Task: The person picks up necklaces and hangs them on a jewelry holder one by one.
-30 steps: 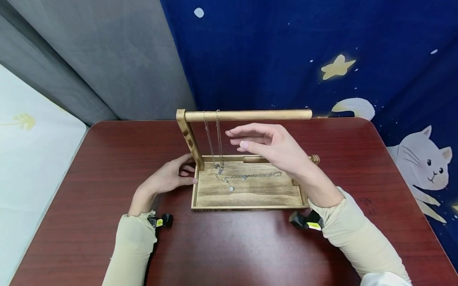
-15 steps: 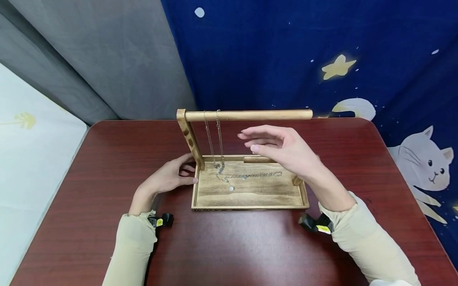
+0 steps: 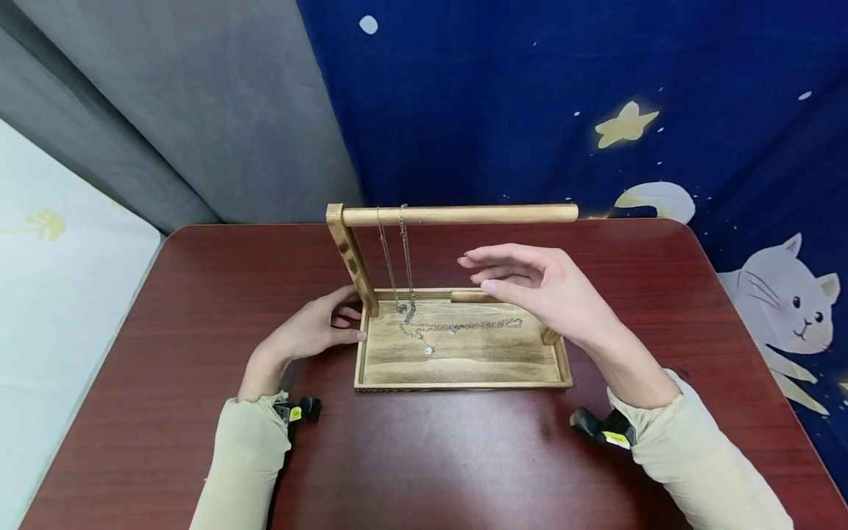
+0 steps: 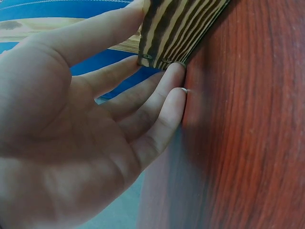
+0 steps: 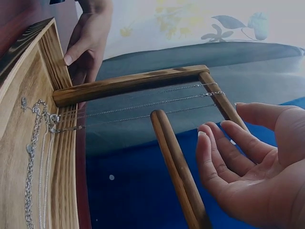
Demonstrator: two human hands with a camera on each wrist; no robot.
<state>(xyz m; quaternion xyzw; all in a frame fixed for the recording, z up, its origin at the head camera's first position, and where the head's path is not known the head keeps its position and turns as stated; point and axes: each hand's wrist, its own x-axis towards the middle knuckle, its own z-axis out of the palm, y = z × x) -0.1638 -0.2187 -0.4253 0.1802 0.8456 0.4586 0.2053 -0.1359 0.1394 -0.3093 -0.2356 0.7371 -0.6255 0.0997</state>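
Note:
A wooden jewelry stand (image 3: 464, 374) with a tray base is on the table. Silver necklaces (image 3: 405, 258) hang from its upper bar (image 3: 464, 214) near the left post. More chains (image 3: 470, 325) lie in the tray, a round pendant (image 3: 428, 350) among them. My left hand (image 3: 308, 324) rests its thumb and fingertips against the tray's left end; in the left wrist view the fingers (image 4: 147, 114) touch the striped end board (image 4: 176, 33). My right hand (image 3: 543, 283) hovers over the tray's right side, fingers loosely bent around nothing. The right wrist view shows its palm (image 5: 257, 186) beside the bars.
A shorter lower bar (image 3: 477, 296) runs along the stand's back; its free end (image 5: 158, 117) points toward the hanging chains. The reddish-brown table (image 3: 464, 456) extends around the tray. Behind stand a grey curtain (image 3: 232, 110) and a blue one (image 3: 477, 96) with stars and a cat.
My right hand has drawn away from the hanging necklaces, to the right and slightly toward me. The left hand, the stand and the chains stay where they were.

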